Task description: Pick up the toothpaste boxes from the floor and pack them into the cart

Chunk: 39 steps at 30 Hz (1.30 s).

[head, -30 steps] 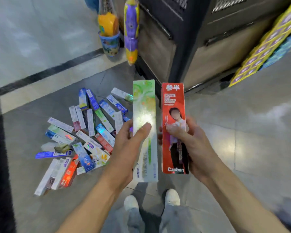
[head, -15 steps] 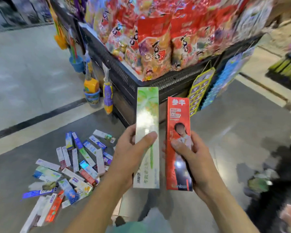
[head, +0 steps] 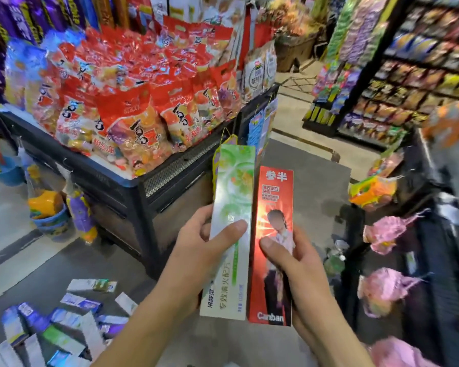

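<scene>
Toothpaste boxes: L hand grips green box, R hand red box.

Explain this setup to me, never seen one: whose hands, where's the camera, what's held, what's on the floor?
There is no robot here. A person wears one wide-angle camera on the head, which looks forward and down, so you see their own arms reaching into the picture from below.

The left hand grips a green box of toothpaste, thumb across its front. The right hand grips a red box the same way. Both boxes are held upright, side by side.

More toothpaste boxes lie scattered in a pile on the grey floor, lower left.

Beyond the hands stands a black display bin heaped with red snack bags. Store shelves run along the right. The dark, blurred frame at the far right may be the cart, but I cannot tell.
</scene>
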Available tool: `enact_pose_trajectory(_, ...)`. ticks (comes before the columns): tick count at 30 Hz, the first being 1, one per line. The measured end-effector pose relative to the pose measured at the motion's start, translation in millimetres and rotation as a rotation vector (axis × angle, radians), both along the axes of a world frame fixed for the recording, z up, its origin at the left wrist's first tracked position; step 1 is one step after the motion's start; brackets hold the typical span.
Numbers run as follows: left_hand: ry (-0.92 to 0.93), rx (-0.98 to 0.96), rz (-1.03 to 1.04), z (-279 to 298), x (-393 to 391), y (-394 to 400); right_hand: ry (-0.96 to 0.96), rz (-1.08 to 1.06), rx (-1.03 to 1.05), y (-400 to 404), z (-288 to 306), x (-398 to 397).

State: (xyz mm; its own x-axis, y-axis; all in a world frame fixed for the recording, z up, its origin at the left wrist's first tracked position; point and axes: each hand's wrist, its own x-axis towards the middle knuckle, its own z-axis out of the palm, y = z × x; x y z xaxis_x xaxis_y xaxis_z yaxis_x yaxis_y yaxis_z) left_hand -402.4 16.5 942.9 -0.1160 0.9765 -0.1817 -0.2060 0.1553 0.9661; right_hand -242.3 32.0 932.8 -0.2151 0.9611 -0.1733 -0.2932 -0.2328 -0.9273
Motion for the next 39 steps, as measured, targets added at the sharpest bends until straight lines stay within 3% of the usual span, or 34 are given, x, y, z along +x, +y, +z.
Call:
enact_pose_trajectory(13, -0.074, -0.054, -0.708, -8.2, 68.1, 6.3, -0.012, -0.804, -0.005, -122.8, 7.0, 45.7)
enact_pose_trajectory(19, -0.016, -0.016, -1.102, -12.7, 148.4, -39.0, -0.020, -1.149, -0.039, -211.6, -0.3, 80.7)
enact_pose_trajectory(25, -0.041, 0.017, -1.344, -13.6, 253.2, -91.6, -0.013, -1.492, -0.049, -292.1, -16.3, 138.8)
enact_pose_trajectory(31, -0.010, 0.017, -1.509, -31.0, 372.0, -161.3, -0.011, -1.701, -0.037, -359.6, -34.6, 222.5)
enact_pose_trajectory(39, 0.073, -0.050, -1.649, -52.5, 510.3, -254.0, -0.019, -1.809, -0.077, -434.6, -54.3, 332.9)
